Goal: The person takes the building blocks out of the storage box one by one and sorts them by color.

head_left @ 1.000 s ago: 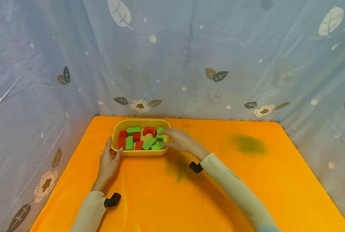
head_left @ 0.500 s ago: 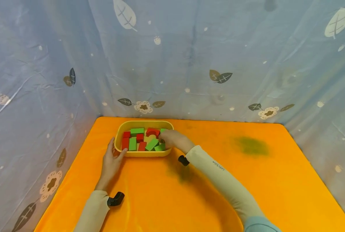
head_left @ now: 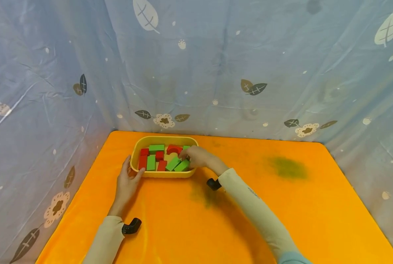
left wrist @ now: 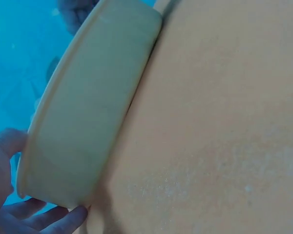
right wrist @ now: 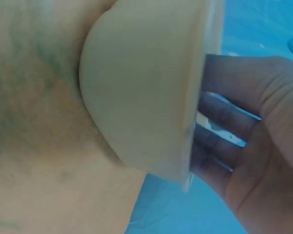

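Evidently the person's left grip (head_left: 125, 185) is the steadying one: it clasps the near left corner of the yellow tray (head_left: 165, 175), the thumb (left wrist: 9, 141) laid at the rim and the other fingers (left wrist: 68, 222) curled round the end wall, a hold that probably keeps the tray from sliding. Opposite, the right grip (head_left: 199, 156) reaches over the right-hand end, its fingers bent down inside the wall; whether they pinch a block or merely touch one cannot be told, since the knuckles cover the spot in the head view and the wall hides the fingertips in the right wrist view. Going in over the rim likely lets them get down among the blocks without shifting the tray. Nearest to them are a partly covered green block (head_left: 186, 147) on the far side and a slanted green block (head_left: 182, 165) on the near side, with another tilted green block (head_left: 173, 163) just beside the latter. A red arch (head_left: 174, 148) lies toward the far wall. Further left, red and green blocks (head_left: 151, 163) sit close together, seemingly in one layer because the broad floor has room for it. The tray rests flat on the orange tabletop (head_left: 315, 212), near its far left corner yet within both arms' reach, and a leaf-patterned curtain (head_left: 199, 66) hangs behind.
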### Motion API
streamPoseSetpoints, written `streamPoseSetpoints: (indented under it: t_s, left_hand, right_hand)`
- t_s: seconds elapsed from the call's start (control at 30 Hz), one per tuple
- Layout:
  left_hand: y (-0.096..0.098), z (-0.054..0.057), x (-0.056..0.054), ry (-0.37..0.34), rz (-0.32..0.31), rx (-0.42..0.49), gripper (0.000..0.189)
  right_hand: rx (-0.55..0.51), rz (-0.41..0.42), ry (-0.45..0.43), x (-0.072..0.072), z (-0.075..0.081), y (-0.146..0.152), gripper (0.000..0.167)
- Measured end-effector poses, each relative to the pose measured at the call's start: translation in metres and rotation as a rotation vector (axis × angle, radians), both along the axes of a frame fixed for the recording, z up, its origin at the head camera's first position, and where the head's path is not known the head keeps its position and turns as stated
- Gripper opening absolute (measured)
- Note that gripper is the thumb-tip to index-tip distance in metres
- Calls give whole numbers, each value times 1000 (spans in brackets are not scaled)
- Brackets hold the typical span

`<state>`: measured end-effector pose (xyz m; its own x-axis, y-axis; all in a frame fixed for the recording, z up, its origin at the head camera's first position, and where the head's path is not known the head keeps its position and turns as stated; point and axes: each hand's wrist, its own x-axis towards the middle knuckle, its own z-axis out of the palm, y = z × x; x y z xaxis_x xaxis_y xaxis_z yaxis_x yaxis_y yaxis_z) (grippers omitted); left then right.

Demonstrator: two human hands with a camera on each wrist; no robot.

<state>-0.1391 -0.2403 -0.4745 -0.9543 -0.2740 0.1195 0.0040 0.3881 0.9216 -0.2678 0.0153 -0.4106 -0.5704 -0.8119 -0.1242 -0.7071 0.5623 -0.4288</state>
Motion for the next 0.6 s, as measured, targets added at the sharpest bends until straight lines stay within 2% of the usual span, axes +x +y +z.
streamPoseSetpoints:
  t_s: [0.23, 0.43, 0.6]
  left_hand:
    - [0, 0, 1, 4, 9, -6, 77]
    - [1, -1, 1, -3, 9, 1, 76]
    - [0, -2, 1, -26, 17, 5, 77]
  right_hand:
    - [-212, -63, -138, -1, -2, 18, 49]
    - [-362, -129, -177, 2, -4, 33, 50]
    - [-439, -154, -170, 2, -2, 44, 49]
